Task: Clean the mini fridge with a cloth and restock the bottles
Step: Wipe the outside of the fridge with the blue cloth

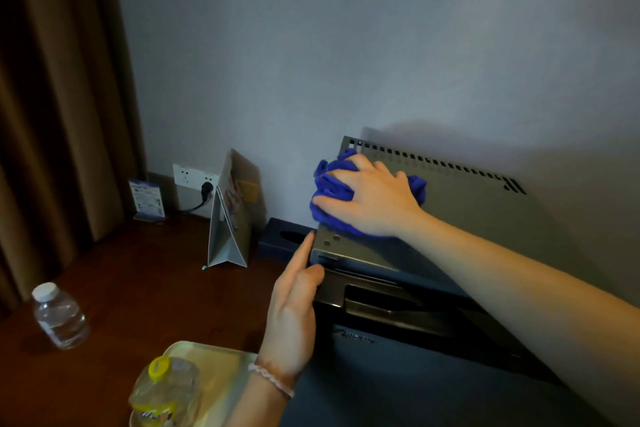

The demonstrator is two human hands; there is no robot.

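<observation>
The mini fridge [485,218] stands at the right against the wall, its grey metal top showing a row of vent holes along the back. My right hand [370,198] grips a bunched blue cloth [332,184] and presses it on the left end of that top. My left hand [294,308] rests with straight fingers against the fridge's upper left corner. A clear water bottle with a white cap [59,315] stands on the wooden surface at the left. A bottle with a yellow cap and label [166,392] stands on a pale tray [214,357] at the bottom.
A folded white tent card [228,218] and a dark blue tissue box [280,239] sit left of the fridge. A small blue sign [147,198] and a wall socket with a black plug [206,189] are behind. Brown curtains [59,97] hang at the left.
</observation>
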